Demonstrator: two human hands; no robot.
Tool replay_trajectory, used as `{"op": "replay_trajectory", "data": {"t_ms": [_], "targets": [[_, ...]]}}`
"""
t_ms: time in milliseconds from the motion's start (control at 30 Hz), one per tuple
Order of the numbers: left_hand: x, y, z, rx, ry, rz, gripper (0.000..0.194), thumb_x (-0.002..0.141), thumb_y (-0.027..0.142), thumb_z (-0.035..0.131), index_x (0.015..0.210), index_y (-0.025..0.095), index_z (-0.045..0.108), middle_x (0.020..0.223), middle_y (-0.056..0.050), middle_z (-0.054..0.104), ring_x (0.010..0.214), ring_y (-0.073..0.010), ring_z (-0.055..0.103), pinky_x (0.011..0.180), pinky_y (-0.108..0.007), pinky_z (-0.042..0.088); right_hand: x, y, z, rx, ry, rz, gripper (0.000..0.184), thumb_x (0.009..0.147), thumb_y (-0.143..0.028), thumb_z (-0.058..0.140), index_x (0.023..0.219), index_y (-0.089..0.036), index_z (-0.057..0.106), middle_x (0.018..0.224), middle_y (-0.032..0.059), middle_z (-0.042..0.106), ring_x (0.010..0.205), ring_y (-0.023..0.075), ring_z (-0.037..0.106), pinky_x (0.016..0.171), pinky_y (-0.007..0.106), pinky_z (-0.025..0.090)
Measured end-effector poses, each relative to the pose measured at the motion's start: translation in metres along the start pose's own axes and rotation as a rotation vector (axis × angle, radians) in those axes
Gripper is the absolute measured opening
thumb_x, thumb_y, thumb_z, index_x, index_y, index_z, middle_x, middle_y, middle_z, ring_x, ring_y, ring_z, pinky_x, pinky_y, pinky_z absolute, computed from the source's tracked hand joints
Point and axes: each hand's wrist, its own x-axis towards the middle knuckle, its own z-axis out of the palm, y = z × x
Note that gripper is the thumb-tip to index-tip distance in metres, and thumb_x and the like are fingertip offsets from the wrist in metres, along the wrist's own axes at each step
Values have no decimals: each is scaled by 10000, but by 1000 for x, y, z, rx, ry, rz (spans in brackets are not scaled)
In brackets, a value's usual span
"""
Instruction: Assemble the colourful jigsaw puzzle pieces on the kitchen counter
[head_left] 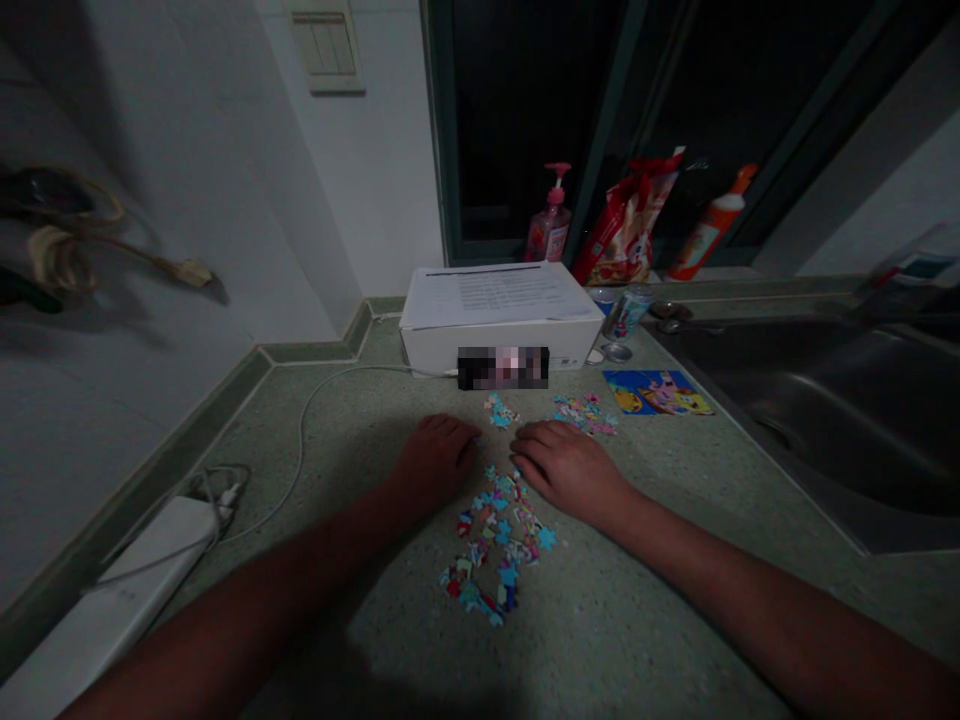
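On the speckled green counter, my left hand [439, 455] is closed, with a tiny bluish bit at its fingertips that looks like a jigsaw piece [478, 441]. My right hand [568, 468] lies palm down opposite, thumb a little apart from the fingers, holding nothing that I can see. Below and between both hands spreads a loose pile of jigsaw pieces [504, 530], many of them light blue. Beyond the fingertips sit a small cluster of pieces [500, 411] and a wider pinkish and blue cluster [586, 412]. What lies under the palms is hidden.
A white box [427, 345] stands behind, a blurred-out device [502, 368] leaning on it with a cable. A colourful picture card [658, 392] lies by the sink [840, 420]. Cans [628, 312] stand near the box. A white power strip [161, 545] is at left.
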Motion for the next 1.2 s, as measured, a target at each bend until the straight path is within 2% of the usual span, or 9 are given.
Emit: {"op": "replay_trajectory", "data": {"t_ms": [133, 333, 567, 967, 1100, 1200], "targets": [[0, 0, 0, 12, 14, 8, 218, 1046, 134, 600, 1171, 183, 772, 1110, -93, 819, 1084, -276, 745, 1046, -457, 571, 1, -1, 0, 46, 0, -38, 268, 1096, -228, 570, 1179, -246, 825, 1202, 114, 818, 1172, 313, 752, 1071, 507, 598], [0, -3, 2, 7, 45, 21, 223, 1044, 148, 597, 1157, 200, 782, 1089, -91, 820, 1060, -275, 749, 1025, -470, 581, 0, 0, 9, 128, 45, -192, 246, 1078, -290, 647, 1277, -282, 791, 1436, 105, 746, 1386, 295, 659, 1169, 520, 549], [0, -3, 4, -19, 75, 63, 206, 1063, 152, 594, 1154, 200, 772, 1055, -91, 811, 1044, -273, 744, 1019, -457, 570, 1, -4, 14, 152, 39, -181, 282, 1114, -296, 586, 1337, -277, 758, 1506, 107, 707, 1446, 283, 618, 1215, 518, 511], [-2, 0, 3, -141, 103, 207, 200, 1112, 234, 576, 1146, 216, 773, 1003, -56, 813, 1002, -239, 738, 1002, -426, 565, 2, -8, 7, 236, 5, -189, 327, 1117, -229, 550, 1378, -272, 742, 1442, 92, 743, 1392, 253, 658, 1216, 468, 516], [-3, -2, 6, -151, 131, 263, 186, 1112, 221, 581, 1155, 221, 762, 999, -42, 805, 984, -227, 737, 984, -407, 575, 2, -7, 9, 235, 43, -200, 278, 1094, -202, 590, 1300, -257, 770, 1328, 98, 786, 1304, 262, 709, 1162, 461, 567], [-3, -5, 9, -163, 170, 303, 180, 1115, 253, 575, 1158, 214, 745, 1000, -39, 797, 967, -224, 735, 962, -412, 590, 3, -2, 13, 270, 128, -254, 228, 1090, -195, 605, 1222, -256, 780, 1208, 91, 818, 1192, 272, 754, 1068, 476, 624]]}}
